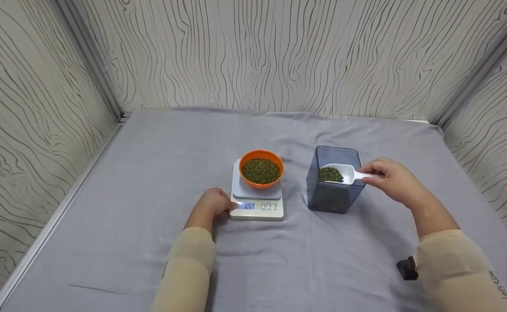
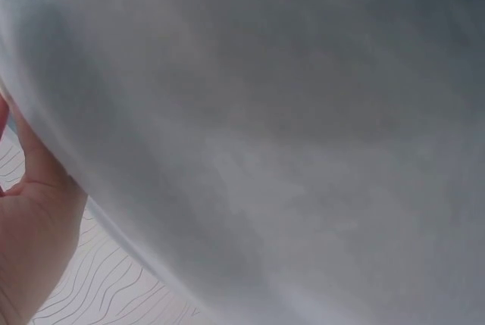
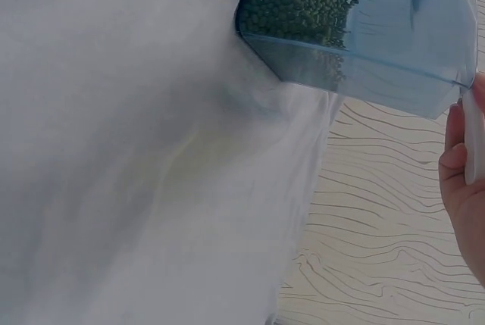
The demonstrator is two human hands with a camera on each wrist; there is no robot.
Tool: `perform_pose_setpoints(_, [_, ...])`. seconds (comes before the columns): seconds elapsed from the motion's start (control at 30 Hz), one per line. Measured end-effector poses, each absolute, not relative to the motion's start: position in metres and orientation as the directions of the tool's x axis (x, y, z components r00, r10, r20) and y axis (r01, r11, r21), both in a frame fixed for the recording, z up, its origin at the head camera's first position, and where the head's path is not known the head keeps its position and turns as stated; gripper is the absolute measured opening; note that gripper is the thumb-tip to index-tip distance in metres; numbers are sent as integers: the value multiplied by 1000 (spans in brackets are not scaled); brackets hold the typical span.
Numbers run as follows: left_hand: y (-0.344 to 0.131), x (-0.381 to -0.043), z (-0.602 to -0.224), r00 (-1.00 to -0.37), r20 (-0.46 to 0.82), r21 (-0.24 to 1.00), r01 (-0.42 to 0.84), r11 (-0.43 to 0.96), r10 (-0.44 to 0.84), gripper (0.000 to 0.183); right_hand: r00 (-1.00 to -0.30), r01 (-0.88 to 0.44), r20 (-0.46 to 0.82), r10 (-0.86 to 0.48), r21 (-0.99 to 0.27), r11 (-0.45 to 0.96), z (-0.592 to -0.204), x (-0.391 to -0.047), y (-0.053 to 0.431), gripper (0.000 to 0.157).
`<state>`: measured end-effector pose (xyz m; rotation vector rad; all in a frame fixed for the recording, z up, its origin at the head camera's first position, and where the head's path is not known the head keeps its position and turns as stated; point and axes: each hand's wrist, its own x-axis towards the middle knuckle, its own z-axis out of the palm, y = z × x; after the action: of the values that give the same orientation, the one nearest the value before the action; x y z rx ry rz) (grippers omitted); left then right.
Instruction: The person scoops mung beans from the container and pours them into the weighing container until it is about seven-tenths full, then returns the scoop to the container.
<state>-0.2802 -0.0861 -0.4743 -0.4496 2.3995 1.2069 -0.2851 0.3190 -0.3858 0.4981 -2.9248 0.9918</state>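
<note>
In the head view my right hand pinches the handle of a white scoop. The scoop holds green beans, likely mung beans, at the mouth of a tinted clear container. More beans lie inside the container, as the right wrist view shows. My left hand grips the left front edge of a white kitchen scale, its thumb beside the lit display. On the scale's platform sits an orange bowl filled with green beans. The left wrist view shows only part of the left hand.
A grey cloth with creases covers the table. Wood-patterned panels stand at the back and both sides. A small black object shows beside the right sleeve. The container stands to the right of the scale with a gap between them.
</note>
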Motion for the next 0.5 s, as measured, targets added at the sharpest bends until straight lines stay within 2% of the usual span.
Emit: perform_pose_setpoints(0.5, [-87, -278, -476, -883, -459, 694, -425, 581, -97, 21, -961, -277, 187, -205, -695, 664, -401, -276, 329, 23])
